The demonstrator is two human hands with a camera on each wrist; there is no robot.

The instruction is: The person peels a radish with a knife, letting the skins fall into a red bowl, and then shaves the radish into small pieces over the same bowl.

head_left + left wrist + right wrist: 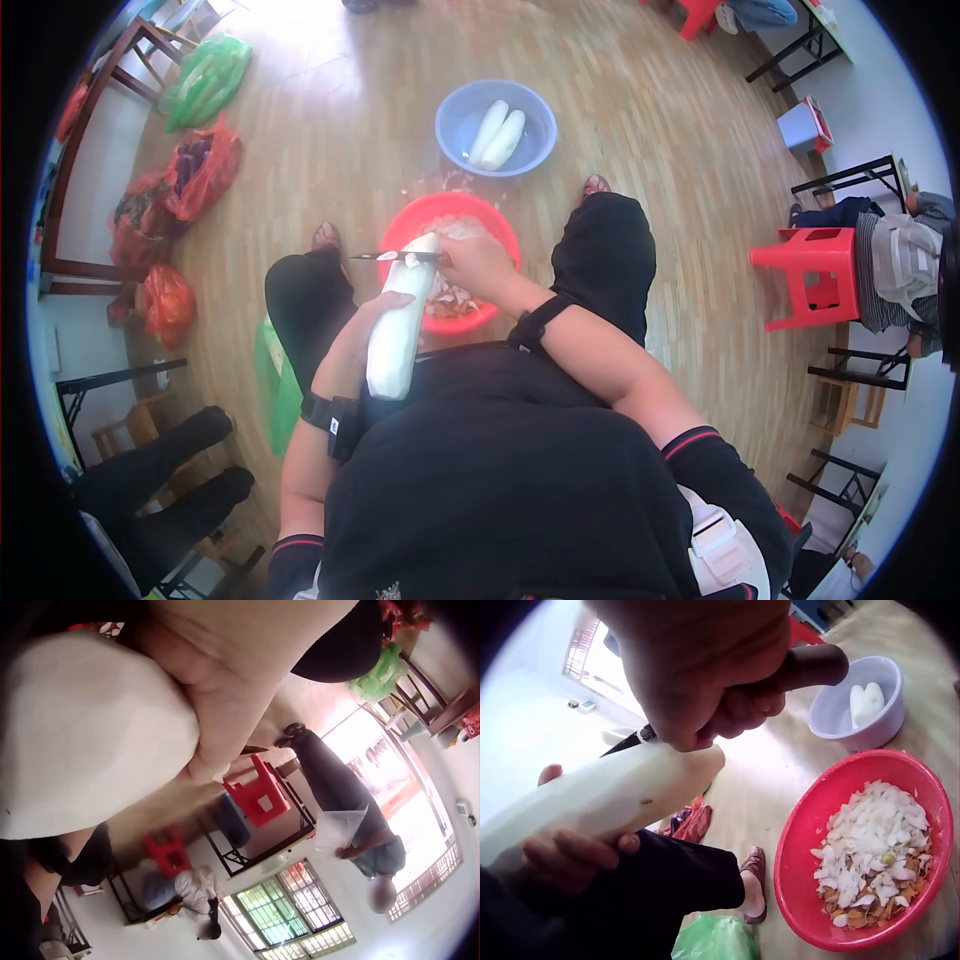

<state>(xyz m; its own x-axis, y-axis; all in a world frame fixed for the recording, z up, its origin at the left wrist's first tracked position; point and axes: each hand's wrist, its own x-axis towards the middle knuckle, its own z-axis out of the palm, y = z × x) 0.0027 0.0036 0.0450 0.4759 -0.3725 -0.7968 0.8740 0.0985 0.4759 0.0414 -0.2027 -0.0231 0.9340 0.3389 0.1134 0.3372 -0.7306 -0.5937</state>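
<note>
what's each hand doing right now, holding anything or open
Left hand: closed round the white radish, holding it up.
Right hand: closed on the knife handle, blade at the radish's tip.

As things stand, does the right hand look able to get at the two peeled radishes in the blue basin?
Probably not right away. The right hand grips a knife against the radish held by the left hand, and the blue basin sits beyond the red basin. The floor path looks unobstructed.

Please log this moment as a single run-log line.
left hand: grips white radish | right hand: grips knife, blade at radish tip | below: red basin of peelings | blue basin: two peeled radishes
</note>
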